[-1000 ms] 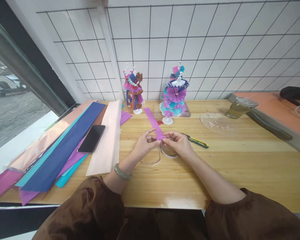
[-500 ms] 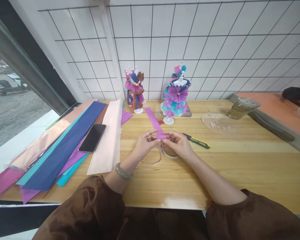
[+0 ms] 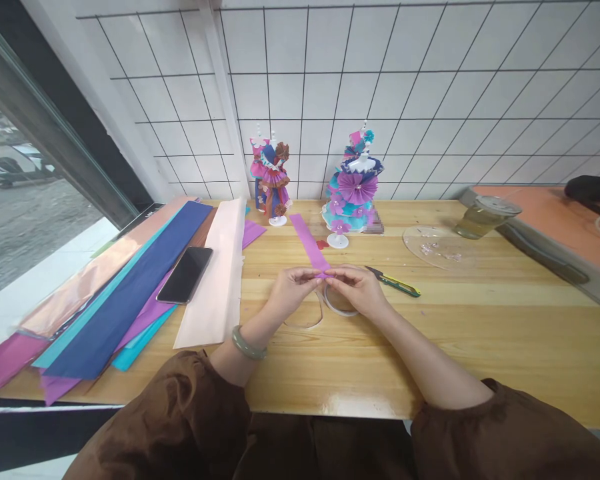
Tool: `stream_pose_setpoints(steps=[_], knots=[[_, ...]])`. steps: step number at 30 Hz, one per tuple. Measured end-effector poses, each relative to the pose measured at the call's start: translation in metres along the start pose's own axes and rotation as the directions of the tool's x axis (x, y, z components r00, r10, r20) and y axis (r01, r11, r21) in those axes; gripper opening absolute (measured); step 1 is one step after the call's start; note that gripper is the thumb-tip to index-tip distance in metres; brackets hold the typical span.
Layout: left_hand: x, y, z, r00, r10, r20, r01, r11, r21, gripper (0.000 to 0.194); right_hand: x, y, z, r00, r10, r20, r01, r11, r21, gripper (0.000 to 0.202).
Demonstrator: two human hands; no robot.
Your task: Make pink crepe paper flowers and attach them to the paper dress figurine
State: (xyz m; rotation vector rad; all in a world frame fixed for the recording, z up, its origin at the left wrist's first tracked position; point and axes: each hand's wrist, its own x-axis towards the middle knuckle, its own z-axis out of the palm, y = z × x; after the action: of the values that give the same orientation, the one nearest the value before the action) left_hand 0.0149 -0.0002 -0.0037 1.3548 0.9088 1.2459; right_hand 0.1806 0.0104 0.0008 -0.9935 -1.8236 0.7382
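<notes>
A purple strip of crepe paper [image 3: 307, 241] stretches away from me across the table, its near end pinched between both hands. My left hand [image 3: 296, 287] is closed on the left side of that end. On the right side, my right hand [image 3: 356, 288] grips it too, the fingertips of the two hands almost meeting. Only a thin purple edge shows between the fingers. Beneath my hands lies a roll of narrow tape or ribbon [image 3: 341, 311], partly hidden by my right hand, with a thin loose loop [image 3: 305, 327] to its left.
Yellow-and-green thread snips [image 3: 397, 283] lie right of my hands. Two paper-dress stands [image 3: 275, 180] [image 3: 355, 190] stand by the wall. Left are a phone [image 3: 185, 275], pale paper [image 3: 215, 280] and coloured sheets [image 3: 130, 287]. Right are a clear dish [image 3: 437, 248] and a lidded cup [image 3: 485, 217].
The near end of the purple strip, which showed as a wider flap between my fingers, is now pinched down to a thin edge. My fingertips have drawn closer together.
</notes>
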Motion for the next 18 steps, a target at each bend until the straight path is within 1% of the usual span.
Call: stream_pose_setpoints(steps=[6,10,12,15,18], knots=[[-0.0006,-0.0003,-0.0008,0.999,0.05,0.004,-0.05,0.986,0.158,0.024,0.0005,-0.0007,-0.0014,0.999,-0.042,0.018,0.043,0.995,-0.086,0.014],[-0.0006,-0.0005,-0.0031,0.995,0.094,0.016,-0.095,0.955,0.283,0.024,-0.0005,-0.0004,-0.001,0.999,-0.043,0.026,0.045,0.993,-0.104,0.013],[-0.0007,0.0009,-0.0041,0.993,0.116,0.017,-0.115,0.935,0.336,0.022,-0.001,0.001,-0.0003,0.999,-0.024,0.023,0.026,0.995,-0.097,0.015],[-0.0008,0.0032,-0.0051,0.99,0.14,0.03,-0.141,0.918,0.372,0.02,-0.0012,0.0039,0.0,1.0,0.013,0.017,-0.012,0.996,-0.09,0.022],[-0.0007,0.0032,-0.0053,0.988,0.147,0.039,-0.15,0.913,0.379,0.018,-0.0008,0.0044,-0.0011,0.999,-0.018,0.037,0.022,0.995,-0.102,0.022]])
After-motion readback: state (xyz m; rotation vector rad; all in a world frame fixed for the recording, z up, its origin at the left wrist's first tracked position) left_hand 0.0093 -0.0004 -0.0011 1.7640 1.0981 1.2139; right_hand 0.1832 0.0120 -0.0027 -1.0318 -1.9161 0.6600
